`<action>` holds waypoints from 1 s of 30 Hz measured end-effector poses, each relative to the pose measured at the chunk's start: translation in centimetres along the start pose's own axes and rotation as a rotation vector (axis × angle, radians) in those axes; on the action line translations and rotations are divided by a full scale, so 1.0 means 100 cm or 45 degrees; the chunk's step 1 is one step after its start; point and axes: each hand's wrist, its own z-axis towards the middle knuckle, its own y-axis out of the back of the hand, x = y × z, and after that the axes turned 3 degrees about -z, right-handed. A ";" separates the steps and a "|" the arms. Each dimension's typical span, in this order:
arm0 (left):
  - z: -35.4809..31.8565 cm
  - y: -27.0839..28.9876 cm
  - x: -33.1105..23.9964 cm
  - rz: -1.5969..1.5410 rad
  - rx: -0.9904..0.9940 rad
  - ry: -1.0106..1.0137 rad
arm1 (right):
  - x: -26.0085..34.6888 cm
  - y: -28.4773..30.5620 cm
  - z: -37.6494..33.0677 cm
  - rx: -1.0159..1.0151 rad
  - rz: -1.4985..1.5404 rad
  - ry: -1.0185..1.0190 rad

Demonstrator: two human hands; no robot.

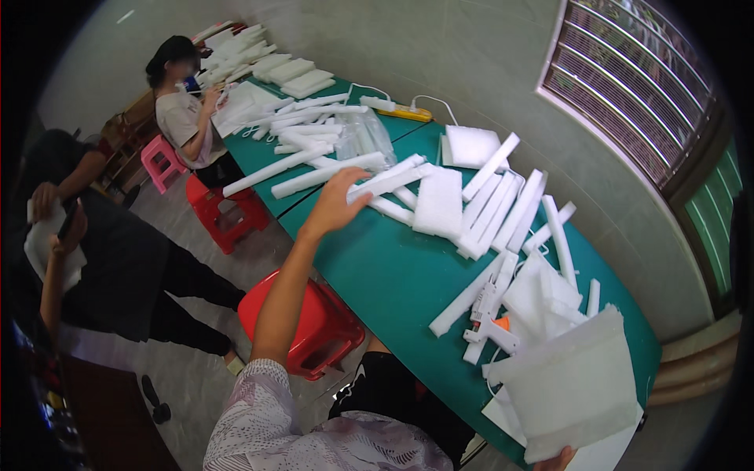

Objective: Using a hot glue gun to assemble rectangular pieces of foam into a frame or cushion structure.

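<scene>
My left hand (339, 202) stretches across the table with its thumb and fingers around the near end of a white foam strip (393, 181). Other white foam strips lie close beside it. At the lower right, my right hand (556, 461) grips the bottom edge of a large white foam sheet (569, 385), tilted up over the table; most of that hand is hidden. Behind the sheet lies a white hot glue gun (488, 314) with an orange part, resting on foam pieces. A thick foam block (438, 201) sits just right of the held strip.
The green table (353, 271) runs along the wall, with foam strips (503, 208) and a yellow power strip (404, 112) on it. A red stool (302, 326) stands at its near edge. One person (184, 118) sits at the far end; another (102, 235) stands left.
</scene>
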 end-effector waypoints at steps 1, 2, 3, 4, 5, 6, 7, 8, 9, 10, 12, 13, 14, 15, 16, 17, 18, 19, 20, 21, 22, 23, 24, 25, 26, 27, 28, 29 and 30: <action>0.002 0.005 0.022 0.013 -0.015 0.009 | 0.003 -0.003 -0.003 -0.055 -0.013 0.043; 0.004 0.013 0.053 0.106 -0.092 0.148 | 0.008 -0.006 -0.003 -0.036 -0.008 0.041; 0.006 0.021 0.082 0.196 -0.167 0.282 | 0.011 -0.009 -0.003 -0.004 -0.187 0.000; 0.009 0.031 0.108 0.202 -0.174 0.281 | 0.014 -0.012 -0.002 0.022 -0.367 -0.039; 0.013 0.042 0.133 0.378 -0.084 0.398 | 0.014 -0.015 -0.001 0.028 -0.359 -0.036; 0.020 0.044 0.141 0.534 0.011 0.508 | 0.016 -0.017 -0.001 0.032 -0.361 -0.053; 0.027 0.043 0.147 0.520 0.008 0.498 | 0.018 -0.020 -0.001 0.033 -0.362 -0.069; 0.035 0.041 0.153 0.712 0.029 0.479 | 0.019 -0.022 -0.001 0.034 -0.363 -0.085; 0.045 0.034 0.158 0.893 0.049 0.456 | 0.021 -0.024 -0.001 0.027 -0.370 -0.097; 0.051 0.039 0.171 0.924 0.127 0.534 | 0.021 -0.026 0.002 0.041 -0.363 -0.119; 0.067 0.045 0.193 0.909 0.172 0.623 | 0.021 -0.031 0.007 0.062 -0.354 -0.157; 0.074 0.045 0.202 0.894 0.225 0.716 | 0.020 -0.034 0.011 0.072 -0.350 -0.174; 0.079 0.046 0.210 0.865 0.243 0.732 | 0.019 -0.038 0.015 0.072 -0.349 -0.163; 0.089 0.036 0.211 0.849 0.242 0.721 | 0.019 -0.042 0.018 0.051 -0.372 -0.182; 0.100 0.026 0.211 0.866 0.397 0.799 | 0.018 -0.047 0.022 0.033 -0.394 -0.203; 0.109 0.015 0.212 0.884 0.552 0.878 | 0.018 -0.051 0.025 0.017 -0.416 -0.226; 0.111 0.010 0.214 0.951 0.524 0.843 | 0.018 -0.055 0.028 0.015 -0.435 -0.257; 0.113 0.008 0.217 0.949 0.520 0.850 | 0.019 -0.059 0.031 0.014 -0.455 -0.289; 0.115 0.006 0.220 1.001 0.490 0.775 | 0.020 -0.063 0.034 0.013 -0.475 -0.322; 0.118 0.005 0.221 1.049 0.461 0.697 | 0.021 -0.066 0.036 0.008 -0.497 -0.353; 0.120 0.008 0.222 1.046 0.460 0.702 | 0.022 -0.070 0.038 0.003 -0.518 -0.384; 0.122 0.015 0.223 0.939 0.366 0.626 | 0.024 -0.073 0.040 -0.003 -0.539 -0.416; 0.127 0.022 0.220 0.828 0.277 0.544 | 0.025 -0.076 0.039 -0.016 -0.558 -0.449; 0.130 0.036 0.220 0.833 0.277 0.543 | 0.024 -0.080 0.037 -0.023 -0.572 -0.484; 0.134 0.053 0.220 0.610 0.061 0.355 | 0.023 -0.085 0.036 -0.029 -0.584 -0.521; 0.138 0.069 0.215 0.384 -0.147 0.169 | 0.023 -0.089 0.033 -0.034 -0.599 -0.561; 0.147 0.076 0.203 0.372 -0.138 0.170 | 0.026 -0.092 0.028 -0.055 -0.624 -0.597; 0.159 0.079 0.184 0.132 -0.189 0.293 | 0.031 -0.103 0.026 -0.077 -0.633 -0.601; 0.166 0.085 0.174 -0.090 -0.243 0.416 | 0.036 -0.123 0.031 0.020 -0.636 -0.408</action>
